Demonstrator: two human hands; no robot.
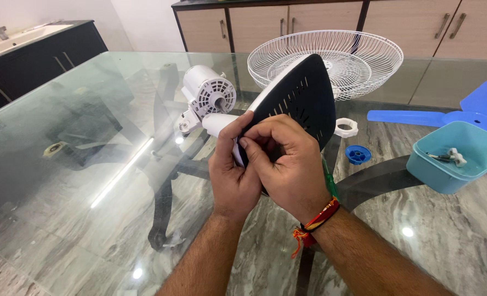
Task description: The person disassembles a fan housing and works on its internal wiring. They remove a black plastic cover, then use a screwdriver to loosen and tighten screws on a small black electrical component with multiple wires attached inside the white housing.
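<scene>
Over a glass table (79, 164) my left hand (231, 175) grips the lower edge of a fan base (301, 96), a black underside with slots and a white rim, tilted up on edge. My right hand (290, 164) pinches at the base's lower underside with thumb and fingers; a green-handled tool (329, 178) pokes out behind this hand, how it is held is hidden. The white fan motor (209, 98) on its neck lies just left of the base.
A white wire fan guard (364, 52) lies behind the base. A white ring nut (346, 127) and blue cap (358, 154) sit to the right. Blue fan blades (473, 112) and a teal tub (457, 156) with small parts are at far right. Cabinets stand behind.
</scene>
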